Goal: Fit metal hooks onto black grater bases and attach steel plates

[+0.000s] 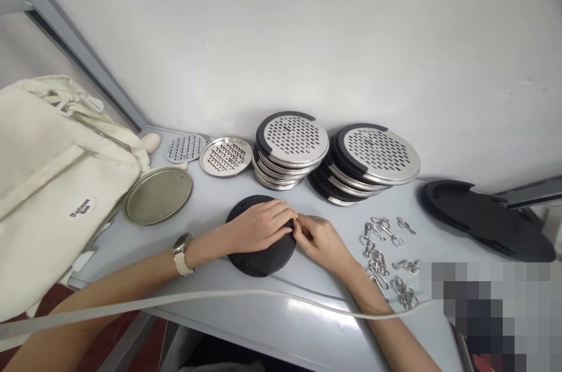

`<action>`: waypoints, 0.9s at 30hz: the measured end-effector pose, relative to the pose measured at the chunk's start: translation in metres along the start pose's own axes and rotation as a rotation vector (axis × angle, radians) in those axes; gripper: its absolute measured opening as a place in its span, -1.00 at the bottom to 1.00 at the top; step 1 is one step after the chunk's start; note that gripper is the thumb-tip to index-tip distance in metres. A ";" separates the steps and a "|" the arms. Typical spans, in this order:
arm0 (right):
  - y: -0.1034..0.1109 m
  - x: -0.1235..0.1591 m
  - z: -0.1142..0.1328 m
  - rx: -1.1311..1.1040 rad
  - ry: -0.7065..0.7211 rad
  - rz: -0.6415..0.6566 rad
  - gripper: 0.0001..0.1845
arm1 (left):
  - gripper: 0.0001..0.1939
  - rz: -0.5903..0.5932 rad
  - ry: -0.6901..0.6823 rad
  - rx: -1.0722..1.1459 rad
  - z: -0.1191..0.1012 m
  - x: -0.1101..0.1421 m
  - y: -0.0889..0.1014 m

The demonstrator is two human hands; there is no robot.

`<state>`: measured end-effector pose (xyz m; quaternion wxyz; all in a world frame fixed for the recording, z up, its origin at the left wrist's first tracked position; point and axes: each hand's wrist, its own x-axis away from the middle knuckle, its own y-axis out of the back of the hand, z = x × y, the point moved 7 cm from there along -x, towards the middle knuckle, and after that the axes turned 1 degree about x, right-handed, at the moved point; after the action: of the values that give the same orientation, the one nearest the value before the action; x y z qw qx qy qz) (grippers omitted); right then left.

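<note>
A black round plastic disc [250,266] lies on the table in front of me. My left hand [261,225] reaches across its top, fingers together and bent toward the disc's right edge, holding it. At that same edge my right hand [316,237] is closed in a pinch, its fingertips meeting those of the left. A tiny shiny bit shows between the fingertips, too small to name. To the right of my right hand lie several loose metal clips with rings [377,260].
Behind the disc stand two stacks of round metal graters with black rims, a left stack [292,140] and a right stack [377,155]. Left are a loose grater [226,156], a flat grater plate [187,148], an olive lid [158,196] and a cream bag [57,184]. Black discs [478,217] lie right.
</note>
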<state>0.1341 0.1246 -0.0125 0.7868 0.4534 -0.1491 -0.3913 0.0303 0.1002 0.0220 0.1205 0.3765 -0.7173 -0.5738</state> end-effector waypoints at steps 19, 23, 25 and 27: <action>-0.001 0.000 -0.001 0.055 0.009 -0.015 -0.61 | -0.79 -0.013 0.034 0.047 0.001 0.000 0.002; -0.001 -0.001 0.000 0.081 -0.010 -0.016 -0.61 | -0.79 -0.028 0.040 0.017 0.001 -0.001 0.002; -0.001 -0.002 0.001 0.082 -0.007 -0.013 -0.61 | -0.79 -0.041 0.050 0.001 0.002 -0.001 0.003; -0.001 -0.002 0.002 0.086 -0.005 -0.012 -0.60 | -0.78 -0.060 0.062 -0.018 0.003 -0.001 0.005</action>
<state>0.1312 0.1246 -0.0124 0.7639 0.4867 -0.1650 -0.3904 0.0276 0.1032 0.0256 0.1289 0.4145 -0.6964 -0.5715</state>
